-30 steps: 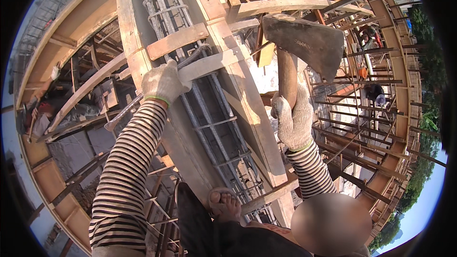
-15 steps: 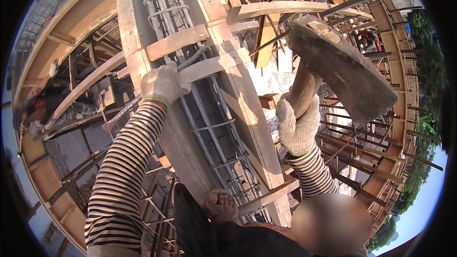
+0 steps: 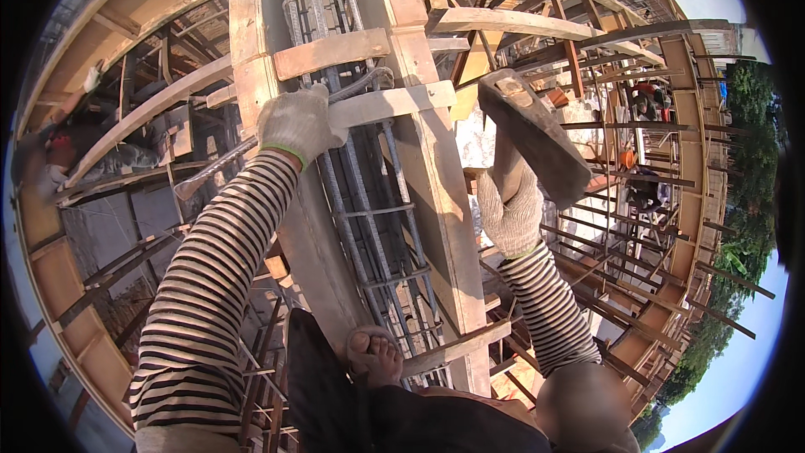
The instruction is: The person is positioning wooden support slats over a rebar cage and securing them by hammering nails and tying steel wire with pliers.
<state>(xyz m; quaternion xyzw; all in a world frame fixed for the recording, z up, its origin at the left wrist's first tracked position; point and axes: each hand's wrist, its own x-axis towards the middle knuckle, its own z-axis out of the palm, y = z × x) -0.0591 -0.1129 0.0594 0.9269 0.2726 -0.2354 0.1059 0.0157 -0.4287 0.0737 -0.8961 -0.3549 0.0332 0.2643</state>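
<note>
My left hand (image 3: 295,124), in a white knit glove, is closed round a ribbed steel pry bar (image 3: 216,169). Its flattened tip sticks out to the left, and its bent end (image 3: 379,78) lies between two wooden crosspieces (image 3: 335,52) (image 3: 398,103) over the beam formwork. Raised to the right of the formwork, my gloved right hand (image 3: 511,214) grips the wooden handle of a hammer (image 3: 537,141) with a heavy dark head. Steel rebar (image 3: 359,180) tied with stirrups runs lengthwise inside the trough.
Timber side boards (image 3: 453,226) flank the trough. My bare foot (image 3: 376,354) stands near a lower crosspiece (image 3: 457,347). Curved planks (image 3: 511,22) and open scaffolding (image 3: 625,273) surround the beam at a lower level. Another person (image 3: 63,155) is at the far left.
The hammer and my right hand have moved left and away from the camera, closer to the formwork. My left hand keeps its hold on the pry bar; the whole view has shifted slightly.
</note>
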